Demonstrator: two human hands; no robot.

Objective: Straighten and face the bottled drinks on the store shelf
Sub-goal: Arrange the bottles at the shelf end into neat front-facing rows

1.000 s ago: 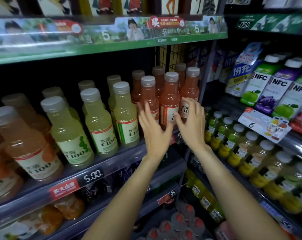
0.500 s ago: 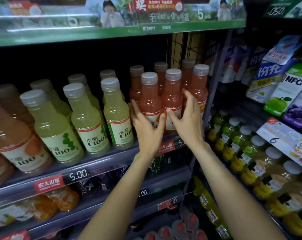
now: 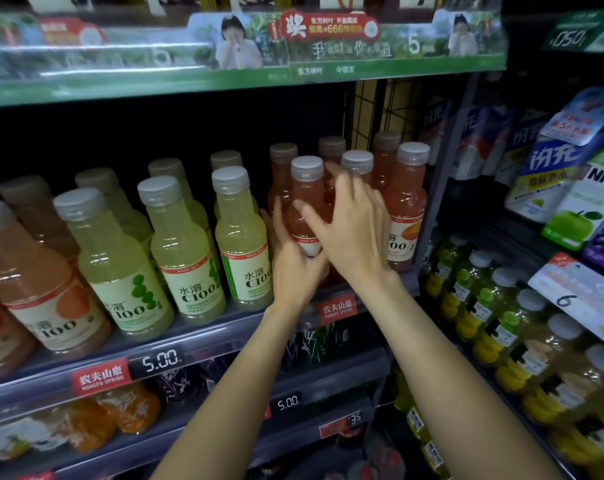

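Fingers of left hand wrapped round the lower body of a red bottle at the shelf front edge, toward its right end; grip closed on it. Right hand fingers spread, loose, laid across the same bottle and its right neighbour; holding nothing firmly, as far as visible. Label mostly covered. Judgement: turn the bottle upright in place, label to front, base flush with the edge. Next bottle just beside; avoid knocking it. Rear row stands close behind.
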